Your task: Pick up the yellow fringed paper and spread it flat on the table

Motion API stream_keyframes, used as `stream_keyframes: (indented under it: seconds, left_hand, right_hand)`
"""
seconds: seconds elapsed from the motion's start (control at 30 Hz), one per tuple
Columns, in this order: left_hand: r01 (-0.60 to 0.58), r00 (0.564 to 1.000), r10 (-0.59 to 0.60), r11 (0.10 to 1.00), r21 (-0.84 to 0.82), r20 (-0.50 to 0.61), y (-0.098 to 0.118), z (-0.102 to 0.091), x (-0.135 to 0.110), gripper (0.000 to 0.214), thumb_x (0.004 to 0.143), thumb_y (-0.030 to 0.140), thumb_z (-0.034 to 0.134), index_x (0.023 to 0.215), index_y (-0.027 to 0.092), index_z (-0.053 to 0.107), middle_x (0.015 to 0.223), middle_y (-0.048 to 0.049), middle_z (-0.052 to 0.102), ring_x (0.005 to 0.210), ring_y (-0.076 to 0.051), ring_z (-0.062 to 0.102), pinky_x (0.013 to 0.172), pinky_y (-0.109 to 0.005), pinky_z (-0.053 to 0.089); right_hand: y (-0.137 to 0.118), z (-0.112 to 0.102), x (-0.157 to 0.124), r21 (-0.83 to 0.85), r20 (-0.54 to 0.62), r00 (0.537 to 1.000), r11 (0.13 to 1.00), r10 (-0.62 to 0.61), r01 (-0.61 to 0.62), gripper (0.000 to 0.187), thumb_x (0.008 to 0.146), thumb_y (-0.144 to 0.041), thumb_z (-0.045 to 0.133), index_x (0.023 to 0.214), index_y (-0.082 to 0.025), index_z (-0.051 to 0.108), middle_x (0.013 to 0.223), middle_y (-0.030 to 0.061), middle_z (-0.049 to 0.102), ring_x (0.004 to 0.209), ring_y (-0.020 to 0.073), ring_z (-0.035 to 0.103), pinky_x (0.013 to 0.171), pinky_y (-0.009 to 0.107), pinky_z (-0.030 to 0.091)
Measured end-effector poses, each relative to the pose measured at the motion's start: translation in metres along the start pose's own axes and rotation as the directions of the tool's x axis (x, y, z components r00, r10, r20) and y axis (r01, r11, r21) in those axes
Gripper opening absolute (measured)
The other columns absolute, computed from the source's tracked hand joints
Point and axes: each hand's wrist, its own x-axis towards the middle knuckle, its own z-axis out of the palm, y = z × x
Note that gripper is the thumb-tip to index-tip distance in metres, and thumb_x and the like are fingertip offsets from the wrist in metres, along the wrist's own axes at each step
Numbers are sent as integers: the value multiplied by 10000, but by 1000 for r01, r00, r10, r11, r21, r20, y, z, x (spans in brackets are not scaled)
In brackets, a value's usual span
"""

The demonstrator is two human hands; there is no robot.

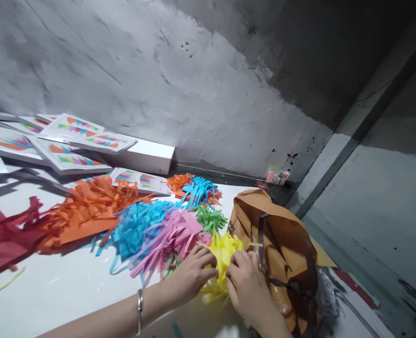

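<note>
Pinching one yellow fringed bunch (223, 251) between them, the left hand (192, 271) and right hand (248, 281), slightly apart; left and beyond, one pink bunch (185, 227), two blue bunches (132, 232), seemingly two orange bunches (91, 211); beyond, one green bunch (213, 219); right, one brown bag (264, 211).

Patchy grey wall (179, 89) right across the back! Printed packets (77, 157) pile up left; a bottle (284, 177) sits far right.

Papery yellow fringe (223, 251), matt paper bag (281, 220) (creased), shiny metal bracelet (139, 303).
</note>
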Motion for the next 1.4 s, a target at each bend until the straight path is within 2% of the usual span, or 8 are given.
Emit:
stream_keyframes:
  seconds: [0.17,0.27,0.43,0.6,0.67,0.9,1.07,1.4]
  left_hand:
    - [65,998,-66,998,-8,-21,-2,-1,0,214,959,67,472,891,189,635,883,-56,617,826,-211,500,753,-347,373]
    - [77,997,-77,997,-19,-30,-1,1,1,215,946,58,476,868,185,630,887,-58,621,828,-212,506,750,-348,368]
    - [73,997,-74,997,-25,-27,4,-3,3,223,968,85,459,843,185,614,886,-55,625,816,-202,507,738,-339,366]
    - [78,997,-78,997,-23,-22,5,-6,2,236,979,100,446,819,186,597,862,-52,628,806,-201,505,734,-339,369]
    - [81,996,-81,996,-27,-21,4,-5,1,225,980,109,452,825,185,597,864,-53,635,808,-202,509,740,-342,374]
    - [98,995,-99,995,-29,-21,11,-2,3,232,976,117,458,824,191,616,846,-44,646,797,-203,510,755,-355,377]
    - [83,996,-83,997,1,-14,23,1,2,204,935,108,483,798,193,608,837,-44,641,780,-207,491,756,-373,365]
    - [46,999,-48,997,57,23,29,10,1,187,899,77,492,770,192,564,832,-34,630,767,-206,488,748,-378,323]
  right_hand:
    - [-4,4,-17,-90,-202,974,992,-102,85,179,806,-33,552,830,-210,550,929,47,572,906,239,516,965,465,306]
    - [-7,7,-21,-97,-243,964,991,-110,89,181,811,-62,559,918,-208,573,1036,78,598,1010,266,534,1034,491,239]
    - [-6,6,-19,-97,-270,956,991,-112,89,214,885,-25,470,830,-215,550,886,37,574,863,220,533,951,450,293]
    - [-5,7,-23,-124,-362,919,986,-152,114,153,914,-72,526,1014,-171,586,940,74,580,878,234,540,917,427,333]
    - [-5,12,-27,-119,-396,905,986,-155,116,102,928,-93,537,969,-176,580,881,60,572,818,224,529,871,414,352]
    - [-9,37,-43,-55,-423,903,994,67,-99,259,984,-347,570,762,-225,515,735,14,547,709,207,527,708,331,371]
    - [-10,42,-44,112,-343,897,960,278,-255,376,979,-478,552,698,-240,477,693,-12,528,607,160,535,601,275,376]
    - [-5,47,-46,376,-142,845,818,515,-436,346,962,-378,501,651,-231,456,671,-15,491,605,153,497,594,259,363]
